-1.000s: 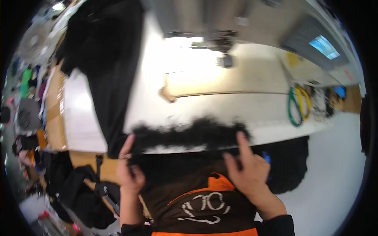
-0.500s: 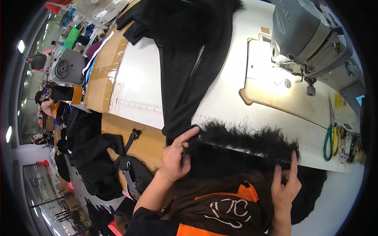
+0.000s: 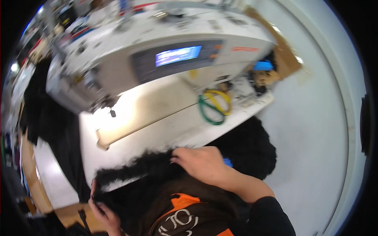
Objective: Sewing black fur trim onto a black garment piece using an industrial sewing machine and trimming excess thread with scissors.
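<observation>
A fluffy black fur strip lies along the front edge of the white sewing table, joined to or lying over black cloth on my lap. My right hand is closed on the strip's right end, knuckles up, fingertips sunk in the pile. At the strip's left end, my left hand pinches the edge, its fingers partly hidden by the black material. A black garment hangs across the table's left side. More black fur spreads beyond my right forearm.
A sewing machine with a lit screen stands at the back, its needle area at the left. Two scissors with green handles and yellow handles lie near its base. Cardboard is behind at right.
My view has swung right, bringing the machine's front and screen into sight. My right hand has gone from extended fingers to a closed grip on the strip. The left stays at the left end.
</observation>
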Tool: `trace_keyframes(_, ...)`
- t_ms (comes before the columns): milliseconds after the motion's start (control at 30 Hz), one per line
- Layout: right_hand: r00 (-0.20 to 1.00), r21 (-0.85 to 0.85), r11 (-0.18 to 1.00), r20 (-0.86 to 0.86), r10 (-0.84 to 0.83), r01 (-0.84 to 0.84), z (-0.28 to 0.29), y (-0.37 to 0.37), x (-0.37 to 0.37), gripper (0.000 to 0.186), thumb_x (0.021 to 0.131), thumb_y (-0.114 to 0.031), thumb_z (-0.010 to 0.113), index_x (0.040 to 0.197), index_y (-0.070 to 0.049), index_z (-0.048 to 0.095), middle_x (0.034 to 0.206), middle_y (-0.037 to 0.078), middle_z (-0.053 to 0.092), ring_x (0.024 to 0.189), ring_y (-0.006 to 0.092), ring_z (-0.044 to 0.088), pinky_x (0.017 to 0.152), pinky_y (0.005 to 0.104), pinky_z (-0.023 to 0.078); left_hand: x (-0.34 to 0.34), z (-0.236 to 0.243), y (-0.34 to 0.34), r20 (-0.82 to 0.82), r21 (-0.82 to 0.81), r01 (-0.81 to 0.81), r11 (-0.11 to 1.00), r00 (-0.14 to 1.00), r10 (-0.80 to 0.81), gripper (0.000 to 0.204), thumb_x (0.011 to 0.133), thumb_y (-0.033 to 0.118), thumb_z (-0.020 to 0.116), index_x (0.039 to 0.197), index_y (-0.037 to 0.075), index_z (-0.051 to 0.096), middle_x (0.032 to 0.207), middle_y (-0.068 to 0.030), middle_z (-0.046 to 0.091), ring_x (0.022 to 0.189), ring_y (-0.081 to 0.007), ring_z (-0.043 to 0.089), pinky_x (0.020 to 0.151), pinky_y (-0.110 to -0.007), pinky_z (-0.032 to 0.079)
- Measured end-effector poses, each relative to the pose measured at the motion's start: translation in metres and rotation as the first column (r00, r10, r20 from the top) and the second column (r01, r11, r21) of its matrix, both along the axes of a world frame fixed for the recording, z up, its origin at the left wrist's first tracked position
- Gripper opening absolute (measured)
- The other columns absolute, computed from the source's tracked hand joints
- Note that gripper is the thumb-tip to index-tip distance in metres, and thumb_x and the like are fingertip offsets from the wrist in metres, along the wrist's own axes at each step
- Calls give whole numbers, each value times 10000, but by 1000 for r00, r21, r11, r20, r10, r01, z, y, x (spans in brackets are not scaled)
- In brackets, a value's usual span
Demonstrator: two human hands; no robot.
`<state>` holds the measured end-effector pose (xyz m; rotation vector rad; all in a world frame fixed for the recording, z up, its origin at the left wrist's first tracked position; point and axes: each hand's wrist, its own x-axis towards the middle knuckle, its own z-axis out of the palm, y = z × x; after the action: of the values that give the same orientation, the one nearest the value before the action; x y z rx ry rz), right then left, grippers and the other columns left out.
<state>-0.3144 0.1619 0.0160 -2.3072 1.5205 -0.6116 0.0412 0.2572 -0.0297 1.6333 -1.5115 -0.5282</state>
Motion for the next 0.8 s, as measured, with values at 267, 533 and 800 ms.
trace_keyframes(267,963,-214,955,-126,-238,208,46,-17,-102,143,963,-219,712,1053,-122,661,793,109,730,686,334,722,597,443,571,-27,-12,-11,-57,-136,76,988,995,-85,353,1156,175,324,1364,-55,494,1343,-230,650,985,-242,678,931,-333,540)
trace_keyframes(533,588,-556,616,-260,-766,558,141,-108,-285,262,1019,-346,642,1071,-90,663,904,198,751,822,437,712,709,541,547,-91,27,-3,-485,56,342,938,830,-274,320,1136,144,371,1302,-71,541,1060,-171,695,706,-205,627,646,-288,517)
trace_keyframes(800,519,-499,485,-81,-851,718,135,-196,-327,411,1006,-350,660,1288,-52,639,1083,239,749,1020,442,708,883,526,557,-140,13,-9,-682,78,329,941,706,-190,284,1158,261,398,1345,54,449,882,-89,602,517,-140,542,425,-274,446)
